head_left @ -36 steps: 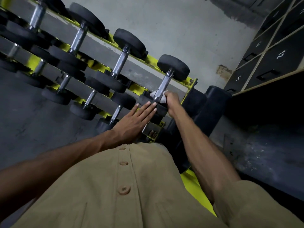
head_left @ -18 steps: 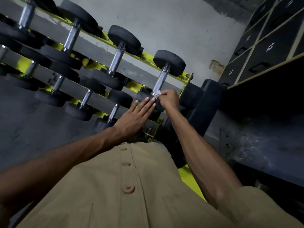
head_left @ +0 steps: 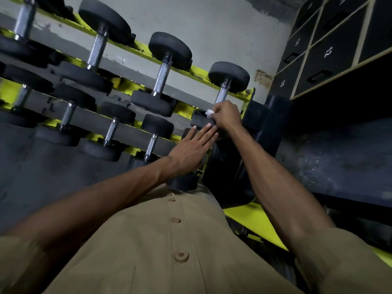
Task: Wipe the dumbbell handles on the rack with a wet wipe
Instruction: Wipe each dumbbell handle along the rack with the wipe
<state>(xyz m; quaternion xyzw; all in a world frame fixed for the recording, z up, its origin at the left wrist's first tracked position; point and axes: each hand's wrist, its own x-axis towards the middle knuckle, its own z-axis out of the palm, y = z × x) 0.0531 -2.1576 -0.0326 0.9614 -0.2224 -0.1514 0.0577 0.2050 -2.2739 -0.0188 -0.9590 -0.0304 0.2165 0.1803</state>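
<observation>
A yellow rack [head_left: 247,96] holds black-ended dumbbells with steel handles in two rows. My right hand [head_left: 226,114] grips a white wet wipe [head_left: 209,112] around the lower end of the steel handle [head_left: 222,93] of the rightmost upper dumbbell [head_left: 229,76]. My left hand [head_left: 191,148] lies flat with straight fingers on that dumbbell's near black end [head_left: 198,120]. Part of the handle is hidden under my right fist.
More dumbbells [head_left: 169,49] fill the rack to the left, with a lower row [head_left: 157,126] in front. A grey wall [head_left: 212,28] stands behind. Numbered dark lockers [head_left: 331,52] rise at the right, black cylinders [head_left: 265,117] beside the rack end.
My right hand with the wipe slid a little up the handle and closed tighter over it. My left hand stayed flat on the near weight end. The view shifted closer.
</observation>
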